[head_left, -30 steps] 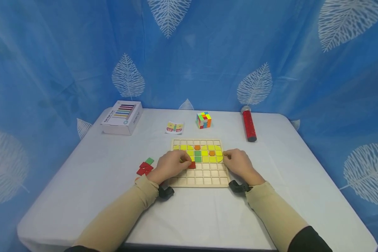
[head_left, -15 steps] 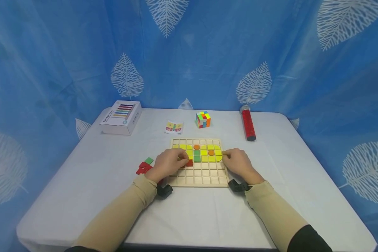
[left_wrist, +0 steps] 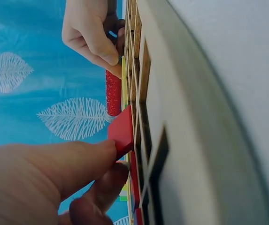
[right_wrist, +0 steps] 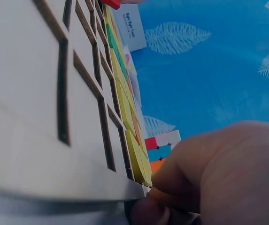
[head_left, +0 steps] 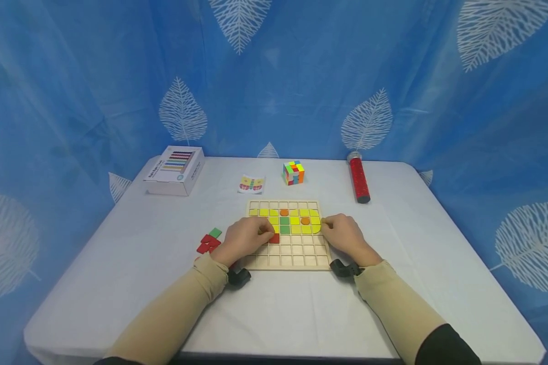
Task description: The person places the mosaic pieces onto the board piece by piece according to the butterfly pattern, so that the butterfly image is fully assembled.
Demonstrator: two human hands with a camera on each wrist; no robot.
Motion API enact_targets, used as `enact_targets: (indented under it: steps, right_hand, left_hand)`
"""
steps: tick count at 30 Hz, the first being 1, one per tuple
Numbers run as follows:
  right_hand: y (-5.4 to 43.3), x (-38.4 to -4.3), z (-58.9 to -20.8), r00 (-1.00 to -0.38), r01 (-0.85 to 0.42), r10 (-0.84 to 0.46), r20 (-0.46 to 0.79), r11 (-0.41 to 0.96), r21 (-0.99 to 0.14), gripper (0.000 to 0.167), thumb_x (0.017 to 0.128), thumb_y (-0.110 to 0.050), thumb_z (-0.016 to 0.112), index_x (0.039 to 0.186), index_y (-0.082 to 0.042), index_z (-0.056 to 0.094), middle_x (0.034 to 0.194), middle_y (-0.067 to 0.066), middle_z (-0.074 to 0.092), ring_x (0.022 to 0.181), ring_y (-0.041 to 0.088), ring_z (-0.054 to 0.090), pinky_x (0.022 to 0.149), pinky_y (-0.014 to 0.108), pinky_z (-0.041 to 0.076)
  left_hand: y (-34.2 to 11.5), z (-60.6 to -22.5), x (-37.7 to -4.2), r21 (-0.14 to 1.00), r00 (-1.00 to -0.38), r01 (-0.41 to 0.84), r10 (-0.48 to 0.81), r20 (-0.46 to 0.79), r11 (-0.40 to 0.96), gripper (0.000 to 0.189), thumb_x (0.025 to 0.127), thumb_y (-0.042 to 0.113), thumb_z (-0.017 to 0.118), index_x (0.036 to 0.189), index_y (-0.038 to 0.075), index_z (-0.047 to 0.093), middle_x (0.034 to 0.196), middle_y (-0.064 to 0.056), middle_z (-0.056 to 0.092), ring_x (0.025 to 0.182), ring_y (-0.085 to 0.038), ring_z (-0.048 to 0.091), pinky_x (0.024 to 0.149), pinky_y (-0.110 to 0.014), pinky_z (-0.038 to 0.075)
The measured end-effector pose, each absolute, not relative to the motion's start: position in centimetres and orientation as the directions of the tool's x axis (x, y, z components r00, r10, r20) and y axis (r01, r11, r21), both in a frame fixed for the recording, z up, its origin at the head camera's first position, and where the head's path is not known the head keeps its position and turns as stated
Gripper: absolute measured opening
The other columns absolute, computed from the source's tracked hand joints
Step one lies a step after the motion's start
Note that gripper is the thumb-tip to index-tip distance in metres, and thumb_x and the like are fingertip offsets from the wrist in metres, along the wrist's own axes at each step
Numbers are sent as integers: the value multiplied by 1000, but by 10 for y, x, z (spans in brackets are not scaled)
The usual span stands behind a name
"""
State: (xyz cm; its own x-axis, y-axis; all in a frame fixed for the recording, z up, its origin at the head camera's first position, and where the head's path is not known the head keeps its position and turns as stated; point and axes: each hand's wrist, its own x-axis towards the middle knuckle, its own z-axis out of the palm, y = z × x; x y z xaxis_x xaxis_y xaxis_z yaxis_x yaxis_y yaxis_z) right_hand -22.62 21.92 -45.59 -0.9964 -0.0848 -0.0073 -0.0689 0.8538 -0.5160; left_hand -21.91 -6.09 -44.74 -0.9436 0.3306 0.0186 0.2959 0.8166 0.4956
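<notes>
My left hand [head_left: 246, 237] is over the left part of a wooden grid board [head_left: 297, 270]. In the left wrist view its thumb and forefinger pinch a red tile [left_wrist: 121, 132], tilted against the grid; more red tiles [left_wrist: 134, 183] lie in cells just below it. On the board are yellow tiles [head_left: 295, 221], green tiles [head_left: 284, 225] and orange round pieces [head_left: 305, 221]; my left hand hides some cells. My right hand [head_left: 345, 235] grips the board's right edge beside the yellow tiles, thumb and curled fingers at the rim.
Loose red tiles [head_left: 205, 247] and a green tile [head_left: 215, 232] lie left of the board. Behind it are a pattern card [head_left: 251, 184] and a puzzle cube [head_left: 294, 173]. A white box [head_left: 173, 171] stands back left, a red glittery tube [head_left: 358, 180] back right.
My left hand shifted a little to the left, briefly uncovering more red beneath its fingers, then settled slightly lower. My right hand has stayed at the board's edge.
</notes>
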Motion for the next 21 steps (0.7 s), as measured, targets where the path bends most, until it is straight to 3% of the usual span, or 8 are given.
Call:
enact_targets:
  steps: [6, 12, 21]
  right_hand:
    - [219, -226, -456, -996, -74, -92, -10, 855, -513, 40, 93, -17, 56, 126, -2, 72, 119, 14, 74, 92, 25, 60, 79, 38, 44]
    - [220, -227, -456, -995, -86, -104, -7, 852, -517, 40, 93, -17, 56, 126, -2, 72, 119, 13, 75, 91, 25, 59, 79, 38, 43]
    - [222, -228, -456, -993, -102, -121, -4, 850, -516, 41, 95, -18, 54, 128, -2, 71, 126, 15, 72, 91, 24, 59, 78, 38, 44]
  left_hand:
    - [-61, -449, -216, 452, -942, 314, 331, 43, 835, 14, 92, 33, 79, 101, 24, 82, 97, 9, 73, 89, -14, 60, 71, -29, 49]
    - [-66, -446, -215, 457, -956, 277, 292, 40, 845, 16, 92, 35, 79, 103, 24, 83, 112, 5, 73, 99, -17, 62, 79, -32, 52]
    - [-140, -421, -225, 547, -1000, 0, -10, 16, 837, 25, 97, 32, 71, 116, 16, 75, 122, -7, 71, 111, -29, 62, 96, -48, 51]
